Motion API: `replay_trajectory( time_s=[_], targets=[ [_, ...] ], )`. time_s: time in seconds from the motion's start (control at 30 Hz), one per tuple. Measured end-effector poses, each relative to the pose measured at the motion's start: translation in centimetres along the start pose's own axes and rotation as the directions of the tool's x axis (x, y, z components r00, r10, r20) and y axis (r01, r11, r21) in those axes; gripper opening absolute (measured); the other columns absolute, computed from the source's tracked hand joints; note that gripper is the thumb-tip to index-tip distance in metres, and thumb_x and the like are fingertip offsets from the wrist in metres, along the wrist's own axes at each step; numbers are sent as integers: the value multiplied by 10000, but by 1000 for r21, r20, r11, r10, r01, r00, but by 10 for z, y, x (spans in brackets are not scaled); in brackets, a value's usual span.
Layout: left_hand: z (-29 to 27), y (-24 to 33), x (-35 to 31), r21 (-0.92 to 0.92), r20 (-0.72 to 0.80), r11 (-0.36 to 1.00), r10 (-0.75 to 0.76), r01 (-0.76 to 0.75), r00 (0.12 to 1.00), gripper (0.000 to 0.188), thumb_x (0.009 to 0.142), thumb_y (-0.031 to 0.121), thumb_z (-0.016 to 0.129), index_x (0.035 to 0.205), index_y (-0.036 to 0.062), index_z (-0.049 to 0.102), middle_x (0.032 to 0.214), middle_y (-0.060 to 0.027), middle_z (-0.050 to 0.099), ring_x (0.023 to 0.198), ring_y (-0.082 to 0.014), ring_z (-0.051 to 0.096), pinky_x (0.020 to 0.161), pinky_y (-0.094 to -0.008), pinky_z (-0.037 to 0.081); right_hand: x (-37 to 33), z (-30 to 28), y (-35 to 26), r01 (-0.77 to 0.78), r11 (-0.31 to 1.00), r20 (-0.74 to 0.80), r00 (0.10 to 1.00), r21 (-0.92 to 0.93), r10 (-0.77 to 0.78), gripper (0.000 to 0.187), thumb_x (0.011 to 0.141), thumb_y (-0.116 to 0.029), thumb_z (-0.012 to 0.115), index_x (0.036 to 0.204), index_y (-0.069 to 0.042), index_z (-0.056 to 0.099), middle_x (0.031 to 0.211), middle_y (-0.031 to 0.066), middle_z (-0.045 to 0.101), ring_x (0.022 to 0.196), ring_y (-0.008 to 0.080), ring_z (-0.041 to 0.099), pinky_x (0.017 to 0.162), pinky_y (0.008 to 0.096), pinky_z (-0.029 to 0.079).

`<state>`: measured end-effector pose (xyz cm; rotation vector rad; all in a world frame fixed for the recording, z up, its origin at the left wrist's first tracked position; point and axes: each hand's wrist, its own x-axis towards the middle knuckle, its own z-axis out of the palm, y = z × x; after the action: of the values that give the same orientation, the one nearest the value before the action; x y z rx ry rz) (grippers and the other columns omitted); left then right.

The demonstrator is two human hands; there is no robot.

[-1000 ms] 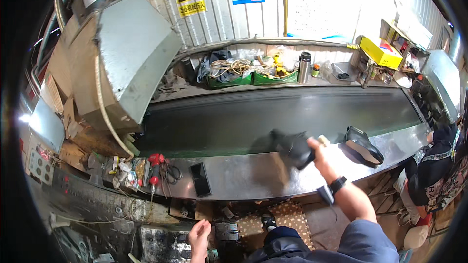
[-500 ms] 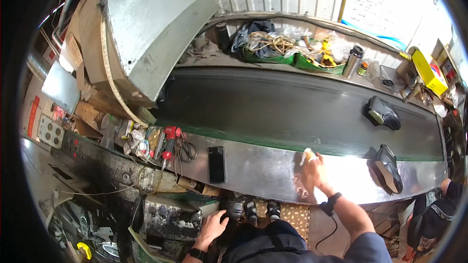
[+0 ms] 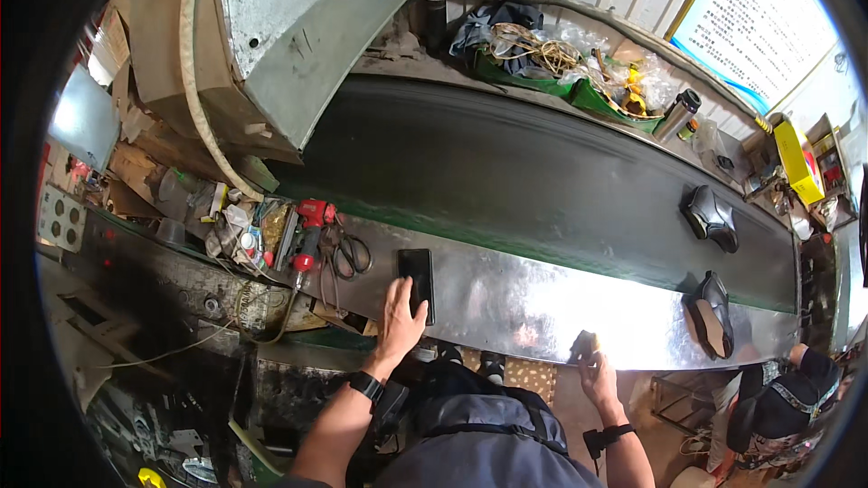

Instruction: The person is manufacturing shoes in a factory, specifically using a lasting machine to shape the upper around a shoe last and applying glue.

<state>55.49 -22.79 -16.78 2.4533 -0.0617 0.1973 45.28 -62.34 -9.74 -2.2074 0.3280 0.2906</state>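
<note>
While your left hand (image 3: 399, 314) lies flat and open with its fingers on the black phone (image 3: 417, 284) on the near steel ledge (image 3: 533, 298), your right hand (image 3: 597, 378) is closed around a small pale block (image 3: 585, 346) at the ledge's near edge. To the right, one black shoe (image 3: 711, 323) rests on the ledge, another (image 3: 711, 216) on the dark belt (image 3: 524, 185).

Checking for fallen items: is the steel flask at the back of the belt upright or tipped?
Upright. The steel flask stands on its base on the ledge beyond the conveyor belt, cap uppermost, beside the green tray; its slant is lens bend.
</note>
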Motion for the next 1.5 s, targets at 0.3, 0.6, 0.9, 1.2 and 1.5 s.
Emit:
replay_trajectory(
  time_s=[0.3,0.6,0.9,1.2,1.5],
  targets=[
    [13,-15,11,176,169,979,-129,99,977,928,838,408,754,1499,-66,305,1549,-342,241,1401,-498,303,1155,-537,297,5,14,45,-85,980,-77,994,-179,72,197,844,-127,730,844,-54,548,945,198,687,861,336,667,764,408,525],
    [9,-4,1,-108,137,965,-223,238,965,721,886,399,723,1473,73,463,1592,-339,140,1481,-470,180,1195,-507,241,20,20,93,274,917,-187,923,-290,-335,150,855,-139,709,856,-48,590,918,214,693,796,355,685,686,440,528],
    [21,1,-15,168,216,985,-68,31,974,1129,757,435,807,1542,-57,162,1629,-282,70,1497,-471,96,1204,-562,160,16,11,78,184,923,-215,940,-339,-267,136,880,-180,677,848,-54,637,776,184,688,695,362,680,627,448,533],
    [17,11,-15,233,267,962,75,-140,961,872,801,386,783,1541,207,358,1645,-242,59,1482,-514,91,1129,-669,243,9,-1,48,219,855,-60,958,-470,-279,144,870,-183,674,862,-44,637,851,192,693,768,363,686,663,448,537],
    [27,-5,-27,193,201,957,178,-217,963,917,770,284,817,1534,94,348,1637,-248,98,1470,-482,189,1188,-529,254,3,-10,36,218,857,27,972,-467,-233,352,955,-131,487,1288,-144,600,1167,87,659,1084,294,658,947,407,533]
  ],
)
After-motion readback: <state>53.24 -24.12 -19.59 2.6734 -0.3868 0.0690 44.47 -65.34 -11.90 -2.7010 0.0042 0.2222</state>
